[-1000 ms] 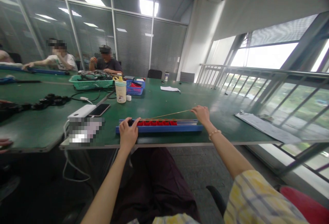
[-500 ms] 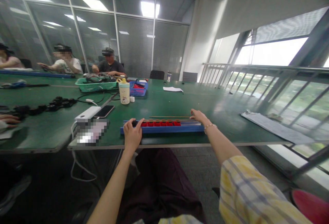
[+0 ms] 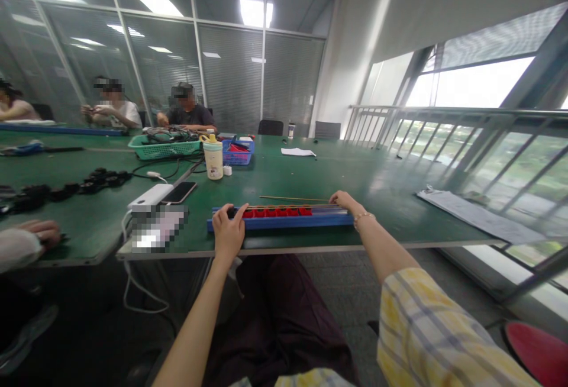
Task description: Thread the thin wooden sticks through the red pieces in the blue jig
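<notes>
Seemingly an office workroom: glass partitions, long green tables, chairs.

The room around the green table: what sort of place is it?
Probably an office or meeting room used as a workshop: people sit at the green table, a basket there holds tangled cables, and glass partitions stand behind.

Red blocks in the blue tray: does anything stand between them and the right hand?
Nothing upright is visible between the red blocks and the right hand. Thin strips run along the far side of the blue tray; whether any overlaps the blocks is too fine to tell.
</notes>
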A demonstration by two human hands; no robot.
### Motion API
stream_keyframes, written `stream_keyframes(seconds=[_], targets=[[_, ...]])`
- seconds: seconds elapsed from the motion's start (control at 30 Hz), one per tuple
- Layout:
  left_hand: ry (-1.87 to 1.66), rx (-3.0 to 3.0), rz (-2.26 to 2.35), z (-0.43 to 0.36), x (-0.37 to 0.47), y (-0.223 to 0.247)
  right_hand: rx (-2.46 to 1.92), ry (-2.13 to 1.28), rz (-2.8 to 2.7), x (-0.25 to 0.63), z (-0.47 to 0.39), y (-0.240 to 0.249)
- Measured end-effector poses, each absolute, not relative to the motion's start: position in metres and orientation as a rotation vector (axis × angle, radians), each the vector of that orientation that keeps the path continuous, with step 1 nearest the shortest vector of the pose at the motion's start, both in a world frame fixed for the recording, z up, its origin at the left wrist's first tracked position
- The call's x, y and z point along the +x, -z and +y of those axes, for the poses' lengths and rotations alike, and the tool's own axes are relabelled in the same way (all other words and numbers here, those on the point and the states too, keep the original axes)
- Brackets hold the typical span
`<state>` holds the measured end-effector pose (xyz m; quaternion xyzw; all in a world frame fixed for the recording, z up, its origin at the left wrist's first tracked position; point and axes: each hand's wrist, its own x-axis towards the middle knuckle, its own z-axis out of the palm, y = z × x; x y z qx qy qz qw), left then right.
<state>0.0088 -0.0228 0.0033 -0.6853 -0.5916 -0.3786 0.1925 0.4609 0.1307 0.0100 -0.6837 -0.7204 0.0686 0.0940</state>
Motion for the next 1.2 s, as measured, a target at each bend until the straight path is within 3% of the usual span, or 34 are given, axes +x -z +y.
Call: stream_keyframes(seconds=[0.77,1.2], targets=[[1.054,-1.923,-1.654,-0.023,0.009,-0.003,-1.95,-0.194,-2.107,0.461,0.121,-0.006],[1.083,-1.926,-1.679,-0.025,0.009,-0.001,-1.625,0.085,-1.701,0.463,0.103,-0.016]])
